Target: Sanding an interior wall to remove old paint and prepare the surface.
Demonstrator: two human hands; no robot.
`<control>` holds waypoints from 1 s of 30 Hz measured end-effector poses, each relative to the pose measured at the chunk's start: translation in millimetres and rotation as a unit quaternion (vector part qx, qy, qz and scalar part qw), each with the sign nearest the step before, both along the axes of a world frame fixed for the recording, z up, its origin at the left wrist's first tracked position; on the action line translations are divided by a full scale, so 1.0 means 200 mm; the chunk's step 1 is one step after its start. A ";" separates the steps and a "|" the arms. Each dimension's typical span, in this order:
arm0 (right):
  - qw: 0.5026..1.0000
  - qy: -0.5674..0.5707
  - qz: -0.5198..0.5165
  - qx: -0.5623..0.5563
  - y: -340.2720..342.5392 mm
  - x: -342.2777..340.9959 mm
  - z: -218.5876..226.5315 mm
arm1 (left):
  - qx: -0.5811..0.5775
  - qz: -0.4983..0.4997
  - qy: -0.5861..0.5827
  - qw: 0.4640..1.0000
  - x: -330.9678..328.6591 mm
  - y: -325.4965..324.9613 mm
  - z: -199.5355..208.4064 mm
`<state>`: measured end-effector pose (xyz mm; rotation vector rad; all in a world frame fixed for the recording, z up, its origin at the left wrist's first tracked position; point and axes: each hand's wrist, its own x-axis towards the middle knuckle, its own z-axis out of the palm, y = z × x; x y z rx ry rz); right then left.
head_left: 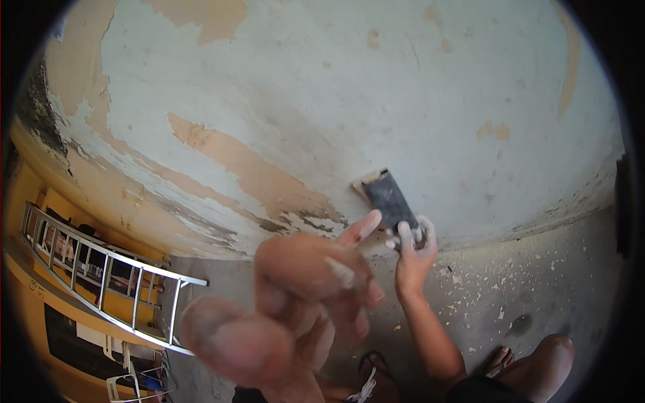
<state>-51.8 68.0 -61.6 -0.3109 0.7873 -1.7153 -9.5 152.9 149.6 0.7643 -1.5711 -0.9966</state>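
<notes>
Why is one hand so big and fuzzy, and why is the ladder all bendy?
Head view: the left hand is blurred, likely from being very close up, while the right hand and dark block look clearer; head view, left side: the ladder curves because the fisheye lens bends straight edges near the rim.

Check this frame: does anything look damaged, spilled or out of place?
Yes. The wall looks damaged: pale paint has peeled, baring tan patches, with a dark, rough patch at far left. Pale flakes scattered over the grey floor look like fallen paint.
</notes>
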 end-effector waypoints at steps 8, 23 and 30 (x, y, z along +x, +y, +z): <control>0.999 0.002 0.016 -0.050 -0.05 0.00 0.12 | -0.186 0.037 0.051 0.980 -0.02 0.04 -0.02; 1.000 0.007 0.007 -0.003 0.02 -0.02 -0.14 | -0.646 0.344 -0.210 0.649 0.36 -0.76 -0.22; 0.998 0.006 0.021 -0.063 -0.04 -0.03 0.04 | -0.622 0.391 -0.304 0.607 0.48 -0.86 -0.32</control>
